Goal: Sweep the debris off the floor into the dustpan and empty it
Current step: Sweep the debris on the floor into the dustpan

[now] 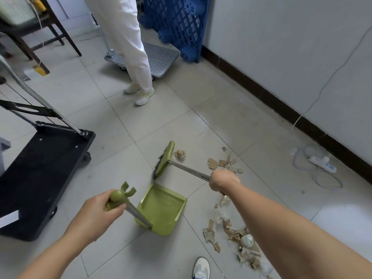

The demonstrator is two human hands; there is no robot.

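Note:
My left hand (99, 211) grips the green top of the dustpan's metal handle. The green dustpan (161, 210) rests on the tiled floor, its tray looking bare. My right hand (223, 179) holds the broom's metal shaft. The green broom head (165, 158) with dark bristles hovers just beyond the dustpan's mouth. A crumpled paper ball (180, 154) lies right of the broom head. Torn cardboard scraps (223, 164) lie farther right. A bigger pile of cardboard and plastic debris (235, 236) sits under my right forearm.
A black wheeled cart (40, 178) stands at left. A person in white trousers (128, 47) stands ahead by a silver platform trolley (161, 59). A blue plastic pallet (177, 23) leans on the wall. A power strip with cables (322, 166) lies at right. My shoe (201, 267) shows below.

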